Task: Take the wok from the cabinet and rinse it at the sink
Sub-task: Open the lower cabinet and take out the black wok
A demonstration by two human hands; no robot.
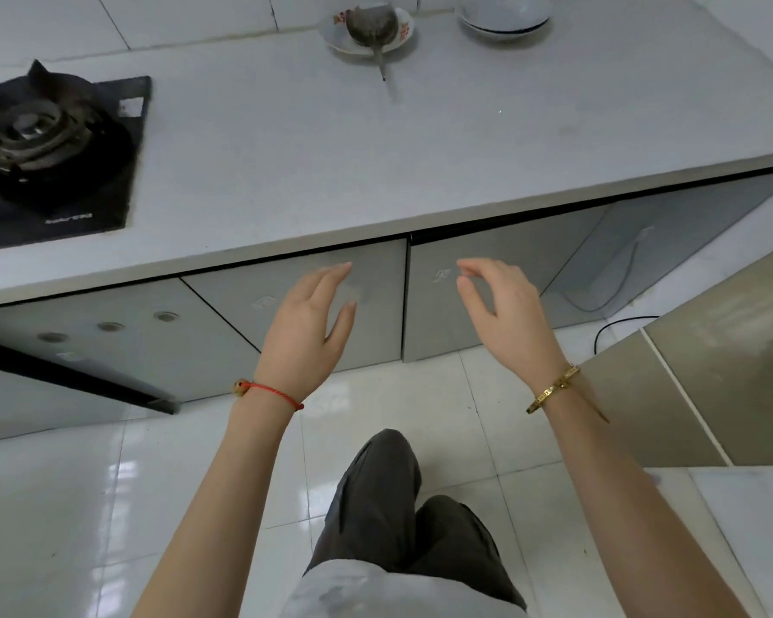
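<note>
Two grey cabinet doors sit shut under the white countertop (376,171). My left hand (309,323) hovers in front of the left door (376,314), fingers spread and holding nothing. My right hand (505,314) is raised before the right door (442,314), fingers loosely curled and apart, also holding nothing. Neither hand clearly touches a door. No wok and no sink are in view.
A black gas hob (50,149) is set into the counter at the left. At the back stand a plate with a dark ladle (367,29) and stacked white bowls (505,15). A black cable (616,325) lies on the glossy tiled floor. A tan tiled wall (710,372) rises at the right.
</note>
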